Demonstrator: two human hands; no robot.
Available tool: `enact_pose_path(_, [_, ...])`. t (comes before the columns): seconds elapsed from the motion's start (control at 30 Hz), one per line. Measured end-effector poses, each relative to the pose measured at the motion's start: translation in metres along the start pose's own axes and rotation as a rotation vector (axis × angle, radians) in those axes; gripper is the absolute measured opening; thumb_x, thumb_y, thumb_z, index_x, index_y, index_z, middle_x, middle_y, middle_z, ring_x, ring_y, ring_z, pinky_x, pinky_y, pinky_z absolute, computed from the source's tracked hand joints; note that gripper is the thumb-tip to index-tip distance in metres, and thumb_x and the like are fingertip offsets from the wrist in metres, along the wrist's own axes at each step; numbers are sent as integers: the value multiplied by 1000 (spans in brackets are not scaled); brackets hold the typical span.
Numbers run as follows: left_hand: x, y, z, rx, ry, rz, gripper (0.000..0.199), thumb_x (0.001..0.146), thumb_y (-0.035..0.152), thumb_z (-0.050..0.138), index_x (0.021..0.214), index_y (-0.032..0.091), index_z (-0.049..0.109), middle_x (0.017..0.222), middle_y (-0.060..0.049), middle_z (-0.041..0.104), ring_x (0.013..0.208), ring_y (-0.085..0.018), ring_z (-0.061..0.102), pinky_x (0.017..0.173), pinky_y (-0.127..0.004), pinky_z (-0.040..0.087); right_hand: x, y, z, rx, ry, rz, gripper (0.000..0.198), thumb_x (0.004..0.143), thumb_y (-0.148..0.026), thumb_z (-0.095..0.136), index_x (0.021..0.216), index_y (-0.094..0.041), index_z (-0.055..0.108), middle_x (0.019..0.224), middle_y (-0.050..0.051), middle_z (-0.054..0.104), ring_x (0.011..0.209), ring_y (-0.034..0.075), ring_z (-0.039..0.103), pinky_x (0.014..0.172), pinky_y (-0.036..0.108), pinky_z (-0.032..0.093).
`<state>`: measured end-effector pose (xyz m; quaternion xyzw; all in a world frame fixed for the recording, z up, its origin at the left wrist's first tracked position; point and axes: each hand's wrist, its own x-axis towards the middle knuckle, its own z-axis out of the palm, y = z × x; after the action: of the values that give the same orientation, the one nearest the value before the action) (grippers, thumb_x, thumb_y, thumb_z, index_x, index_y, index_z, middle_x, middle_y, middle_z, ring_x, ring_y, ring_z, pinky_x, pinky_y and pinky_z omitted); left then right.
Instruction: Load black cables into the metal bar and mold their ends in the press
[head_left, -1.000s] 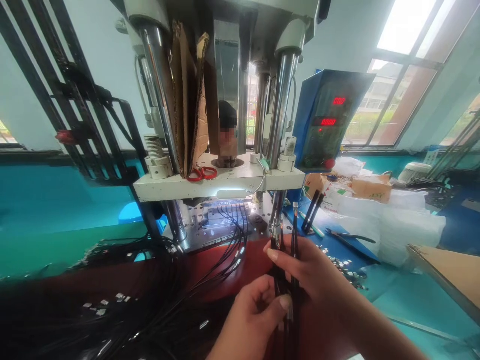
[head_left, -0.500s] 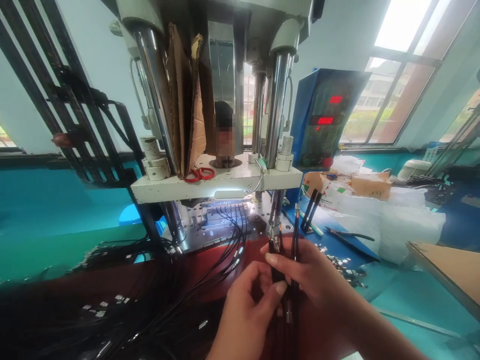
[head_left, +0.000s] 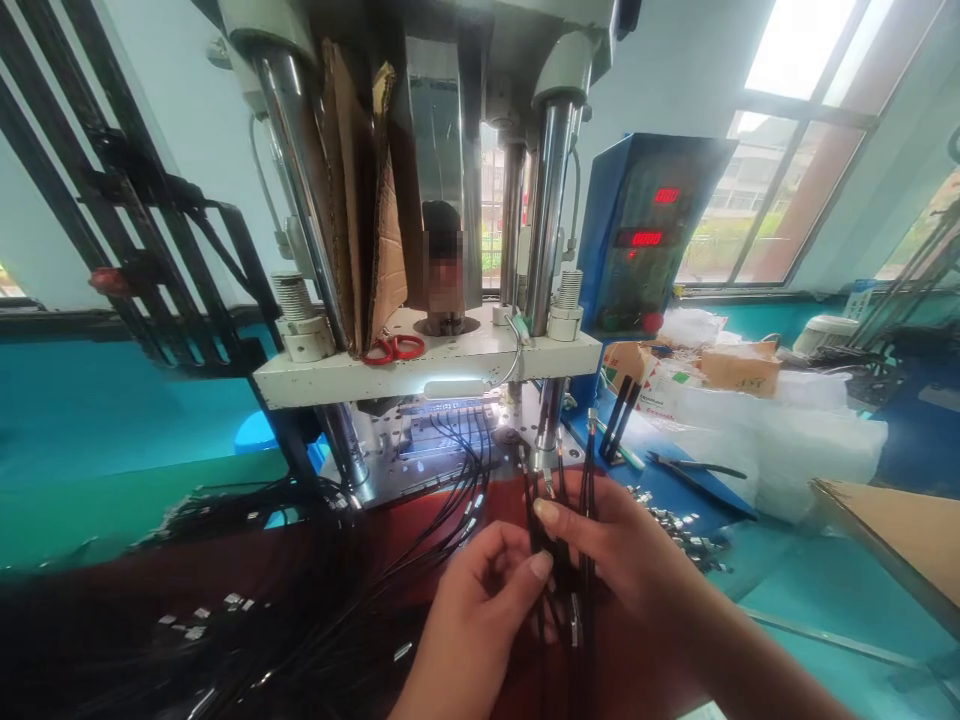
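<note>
Both hands are close together in front of the press. My left hand [head_left: 491, 600] is pinched on a thin black cable [head_left: 531, 510] with a small metal end. My right hand [head_left: 607, 525] is closed round several black cables [head_left: 589, 475], whose metal connectors stick up above the fingers. Another metal connector [head_left: 576, 625] hangs below the right hand. Behind the hands, more black cables [head_left: 469, 465] run from the lit metal fixture [head_left: 442, 432] down to the left. Part of the fingers' grip is hidden behind the thumbs.
A white press plate [head_left: 450, 365] on steel columns carries red-handled scissors [head_left: 394, 348] and cardboard. At right are a blue control box [head_left: 622, 280], pliers [head_left: 694, 466], loose connectors [head_left: 686, 530] and a cardboard box [head_left: 892, 550]. A dark cable pile [head_left: 187, 640] lies at left.
My left hand has shifted slightly left, drawing one cable apart from those in the right hand. The connector ends above the right hand are now spread wider.
</note>
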<state>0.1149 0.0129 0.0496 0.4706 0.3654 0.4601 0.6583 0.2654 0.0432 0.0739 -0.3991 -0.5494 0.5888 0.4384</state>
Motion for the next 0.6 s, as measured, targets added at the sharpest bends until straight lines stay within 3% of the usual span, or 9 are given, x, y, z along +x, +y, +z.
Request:
enact_pose_path(0.13, [-4, 1, 0, -2, 105, -4, 22, 83, 37, 64, 79, 18, 54, 62, 4, 50, 51, -9, 48, 49, -22, 43, 3, 4, 0, 120, 140, -3, 24, 81, -41, 71, 86, -18, 66, 65, -2, 60, 55, 10, 54, 50, 21, 44])
enact_pose_path(0.3, [-5, -5, -3, 32, 101, 9, 22, 80, 36, 66, 78, 18, 54, 59, 5, 48, 49, -8, 44, 45, -19, 39, 8, 8, -3, 271, 311, -50, 24, 79, -39, 74, 85, -17, 64, 63, -5, 49, 53, 6, 43, 50, 17, 37])
enact_pose_path(0.47, [-1, -11, -8, 67, 62, 3, 25, 77, 37, 70, 74, 17, 55, 58, 5, 47, 51, -8, 45, 49, -19, 39, 4, 2, 0, 242, 270, -4, 28, 77, -41, 75, 79, -16, 61, 62, -4, 50, 52, 7, 42, 48, 19, 35])
enact_pose_path(0.6, [-3, -8, -8, 14, 46, -7, 26, 78, 39, 69, 78, 16, 57, 60, 4, 49, 53, -9, 46, 50, -21, 41, -2, -9, 0, 98, 196, 50, 27, 75, -41, 76, 81, -17, 65, 65, -3, 57, 58, 11, 51, 54, 22, 42])
